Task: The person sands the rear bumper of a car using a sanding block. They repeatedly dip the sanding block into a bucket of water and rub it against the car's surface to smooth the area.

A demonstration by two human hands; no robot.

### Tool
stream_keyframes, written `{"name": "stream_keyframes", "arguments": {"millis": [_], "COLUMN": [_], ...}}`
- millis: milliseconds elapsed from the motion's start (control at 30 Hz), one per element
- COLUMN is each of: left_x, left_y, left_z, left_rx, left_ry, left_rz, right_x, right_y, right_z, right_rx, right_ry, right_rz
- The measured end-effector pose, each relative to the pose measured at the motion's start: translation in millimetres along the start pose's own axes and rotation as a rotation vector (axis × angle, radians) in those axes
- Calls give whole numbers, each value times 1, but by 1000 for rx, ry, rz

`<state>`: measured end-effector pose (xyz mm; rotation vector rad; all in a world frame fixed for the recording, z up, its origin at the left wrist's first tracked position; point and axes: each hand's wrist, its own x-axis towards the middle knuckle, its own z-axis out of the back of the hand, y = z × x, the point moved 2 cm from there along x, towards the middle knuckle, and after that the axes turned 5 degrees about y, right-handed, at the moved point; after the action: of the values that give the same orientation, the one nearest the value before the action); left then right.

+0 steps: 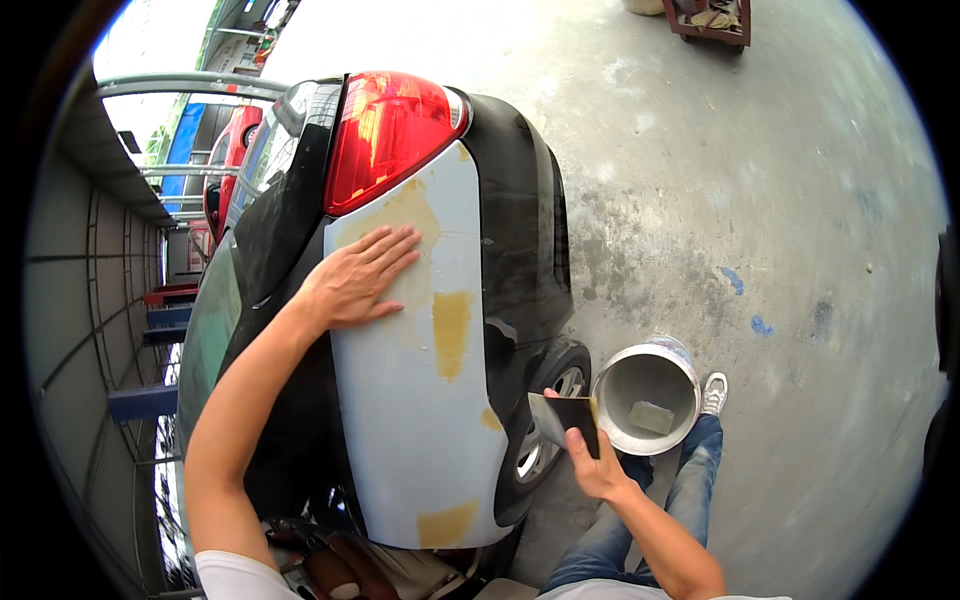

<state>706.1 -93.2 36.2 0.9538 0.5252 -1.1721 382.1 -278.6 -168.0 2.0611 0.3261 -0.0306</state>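
My left hand [362, 278] lies flat on the pale grey rear side panel [395, 420] of a black car, fingers stretched and slightly spread. It rests at the edge of a thin tan filler patch, below the red tail light [385, 130]. More tan filler patches [452, 330] mark the panel. My right hand [597, 468] grips a dark, bent sheet of sandpaper [576, 416] with a paler side, held off the panel near the car's wheel [540, 440]. Just right of it stands a white bucket [650, 376] with a pale rectangular block [652, 417] inside.
The black rear bumper [515, 200] curves along the panel's right side. My shoe [714, 393] is beside the bucket on the stained concrete floor [800, 230]. A reddish-brown cart [712, 22] stands far off. Metal rails and a red car [230, 160] are at upper left.
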Motion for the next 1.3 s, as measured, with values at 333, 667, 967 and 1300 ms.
{"name": "stream_keyframes", "arguments": {"millis": [333, 667, 967, 1300], "left_x": [-35, -41, -39, -42], "left_y": [-23, -24, -20, -19], "left_z": [-14, -26, -27, -32], "left_rx": [-213, -167, -206, -205], "left_ry": [3, -143, -148, -150], "left_rz": [246, 241, 258, 238], "right_x": [-17, -7, 0, 48], "right_y": [-33, -52, -106, -200], "right_z": [55, 62, 82, 248], "right_rx": [424, 595, 654, 646], "right_ry": [-262, -162, -278, -597], "right_rz": [-519, -498, -656, -594]}}
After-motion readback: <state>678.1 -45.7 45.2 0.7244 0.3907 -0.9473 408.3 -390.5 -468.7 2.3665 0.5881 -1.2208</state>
